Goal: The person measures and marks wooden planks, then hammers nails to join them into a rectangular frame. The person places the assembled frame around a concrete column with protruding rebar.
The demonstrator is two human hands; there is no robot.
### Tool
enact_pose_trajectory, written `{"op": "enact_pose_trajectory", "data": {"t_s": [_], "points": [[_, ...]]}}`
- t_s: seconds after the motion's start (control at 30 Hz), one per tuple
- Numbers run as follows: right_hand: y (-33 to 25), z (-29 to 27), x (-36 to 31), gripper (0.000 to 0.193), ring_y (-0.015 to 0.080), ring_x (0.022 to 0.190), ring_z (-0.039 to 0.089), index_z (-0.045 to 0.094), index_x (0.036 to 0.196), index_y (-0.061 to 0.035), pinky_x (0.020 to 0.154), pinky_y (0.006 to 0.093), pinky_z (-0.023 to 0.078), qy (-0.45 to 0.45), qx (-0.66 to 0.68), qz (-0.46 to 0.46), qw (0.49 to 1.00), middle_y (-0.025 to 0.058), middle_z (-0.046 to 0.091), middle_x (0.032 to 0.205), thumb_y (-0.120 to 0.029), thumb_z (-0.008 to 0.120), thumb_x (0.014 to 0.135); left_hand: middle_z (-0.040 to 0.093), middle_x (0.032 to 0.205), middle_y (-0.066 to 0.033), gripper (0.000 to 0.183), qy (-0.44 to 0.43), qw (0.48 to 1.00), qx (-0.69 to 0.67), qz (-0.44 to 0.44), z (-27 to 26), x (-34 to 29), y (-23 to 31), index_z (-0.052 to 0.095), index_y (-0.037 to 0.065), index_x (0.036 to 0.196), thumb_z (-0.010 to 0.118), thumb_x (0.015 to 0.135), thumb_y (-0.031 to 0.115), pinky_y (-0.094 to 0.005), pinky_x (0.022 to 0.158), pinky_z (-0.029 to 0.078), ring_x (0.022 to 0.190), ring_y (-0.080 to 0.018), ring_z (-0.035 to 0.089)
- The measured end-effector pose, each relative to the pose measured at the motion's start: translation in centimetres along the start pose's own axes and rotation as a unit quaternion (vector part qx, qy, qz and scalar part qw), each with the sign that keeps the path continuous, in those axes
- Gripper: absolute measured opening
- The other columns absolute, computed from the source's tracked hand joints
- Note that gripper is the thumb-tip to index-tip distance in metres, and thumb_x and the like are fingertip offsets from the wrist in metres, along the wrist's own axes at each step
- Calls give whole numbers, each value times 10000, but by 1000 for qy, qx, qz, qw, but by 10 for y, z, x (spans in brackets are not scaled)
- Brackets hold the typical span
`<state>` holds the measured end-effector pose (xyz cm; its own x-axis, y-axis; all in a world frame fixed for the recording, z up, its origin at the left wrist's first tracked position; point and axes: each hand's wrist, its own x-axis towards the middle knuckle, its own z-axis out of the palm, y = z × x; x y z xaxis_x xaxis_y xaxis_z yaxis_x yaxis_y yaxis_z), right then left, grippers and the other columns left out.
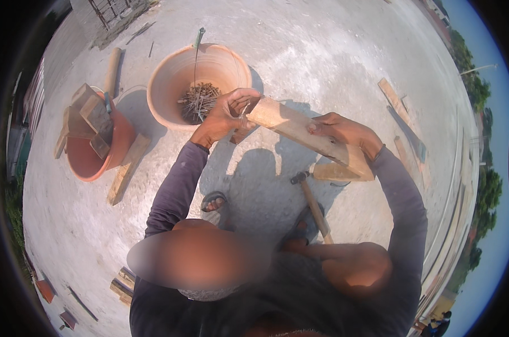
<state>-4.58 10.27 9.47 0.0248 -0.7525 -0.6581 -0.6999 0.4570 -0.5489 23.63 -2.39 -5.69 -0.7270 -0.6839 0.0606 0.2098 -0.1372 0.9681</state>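
Observation:
Both hands hold a short wooden board (288,122) at a slant above the ground. At its left end my left hand (227,115) is closed, fingers curled against the edge; whether something small is also pinched there is too unclear to tell. My right hand (347,133) grips the board near its other end, thumb on top. Below the board, a hammer (313,208) with a wooden handle slants beside my leg, its dark head farthest from me. Next to the hammer head lies another wooden block (341,172). Just beyond my left hand stands an orange bucket (164,90) with many nails (201,101) inside.
At left a second orange bucket (88,164) holds wood offcuts (91,115). A wooden strip (128,171) and a round post (113,70) lie near it. Loose planks (397,101) lie at right on the concrete floor (333,50). Long boards (454,224) run along the right edge.

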Motion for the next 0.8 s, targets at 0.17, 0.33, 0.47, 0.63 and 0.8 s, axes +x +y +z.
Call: {"op": "enact_pose_trajectory", "data": {"t_s": [0.17, 0.33, 0.47, 0.63, 0.8], "points": [[13, 4, 16, 631, 272, 1143, 640, 692, 1354, -42, 962, 331, 491, -3, -9, -21, 1000, 154, 673, 1262, -522, 696, 944, 590, 1432, -90, 842, -9, 999, 42, 13, -7, 1, 0, 580, 56, 1415, 916, 649, 146, -404, 1228, 346, 1413, -261, 495], [35, 2, 27, 656, 196, 975, 682, 673, 1373, -34, 815, 288, 528, -13, 1, -97, 995, 120, 745, 1114, -564, 630, 988, 601, 1402, -92, 816, -15, 988, 153, 7, -10, 2, 9, 561, 56, 1447, 899, 715, 182, -400, 1183, 390, 1369, -254, 527], [34, 8, 10, 746, 235, 952, 702, 648, 1407, -42, 807, 326, 541, 14, -28, -174, 984, 149, 745, 1109, -645, 596, 972, 579, 1422, -102, 856, 15, 980, 198, 6, 2, -6, 7, 513, 45, 1483, 880, 741, 261, -413, 1163, 416, 1349, -254, 541], [29, 25, -7, 761, 268, 972, 719, 694, 1324, -24, 789, 364, 555, -24, 41, -225, 973, 171, 746, 1071, -679, 608, 949, 552, 1449, -116, 891, 64, 966, 251, 13, 25, -23, 12, 460, 33, 1515, 845, 795, 388, -409, 1139, 443, 1329, -245, 550], [28, 41, -5, 767, 279, 854, 709, 727, 1218, -5, 689, 402, 529, -100, 61, -138, 984, 178, 735, 970, -707, 613, 931, 551, 1467, -124, 853, 11, 971, 236, 24, 39, -38, 21, 461, 27, 1504, 800, 850, 456, -409, 1148, 430, 1337, -234, 542]]}}
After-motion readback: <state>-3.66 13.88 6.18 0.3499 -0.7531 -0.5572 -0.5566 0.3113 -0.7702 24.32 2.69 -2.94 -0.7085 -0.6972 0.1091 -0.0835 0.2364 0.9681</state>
